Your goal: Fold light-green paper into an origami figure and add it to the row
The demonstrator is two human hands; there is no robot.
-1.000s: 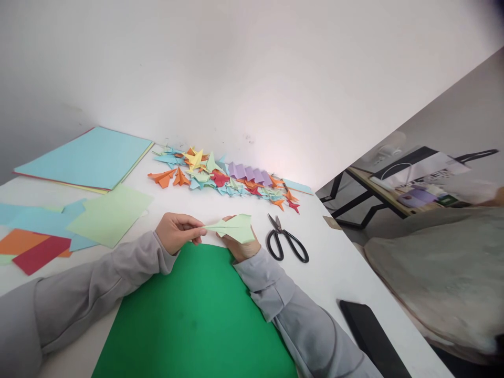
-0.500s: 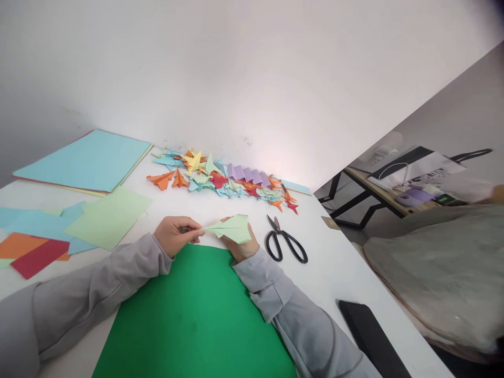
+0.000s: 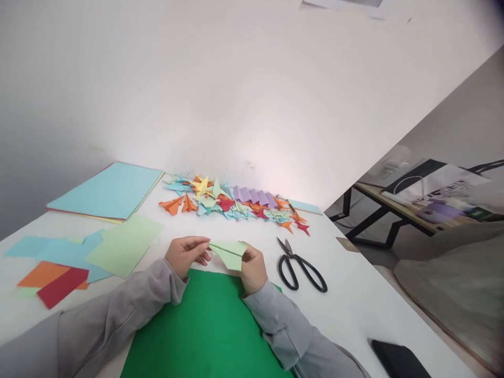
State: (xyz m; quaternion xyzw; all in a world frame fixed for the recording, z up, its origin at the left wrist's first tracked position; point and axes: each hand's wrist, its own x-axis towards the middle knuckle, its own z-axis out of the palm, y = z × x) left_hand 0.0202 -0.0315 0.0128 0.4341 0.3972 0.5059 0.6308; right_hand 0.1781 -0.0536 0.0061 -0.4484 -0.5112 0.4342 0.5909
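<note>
A light green paper airplane (image 3: 231,253) is held between my two hands, above the far edge of a large green sheet (image 3: 197,325). My left hand (image 3: 187,255) pinches its pointed nose between thumb and fingers. At the broad tail end, my right hand (image 3: 254,268) grips the paper; some of its fingers are hidden behind the plane. To the right of that hand, black-handled scissors (image 3: 293,260) lie on the white table with their blades parted, pointing away from me.
Small folded paper shapes (image 3: 224,202) in several colours lie in a heap along the wall. On the left are loose coloured paper pieces (image 3: 122,247) and a stack of larger sheets (image 3: 108,190). A black flat object (image 3: 397,359) rests at the near right edge.
The paper airplane has turned in my hands, and its centre crease now shows. My right hand has shifted round to the tail's outer end. The whole view has tilted up, so the table sits lower.
</note>
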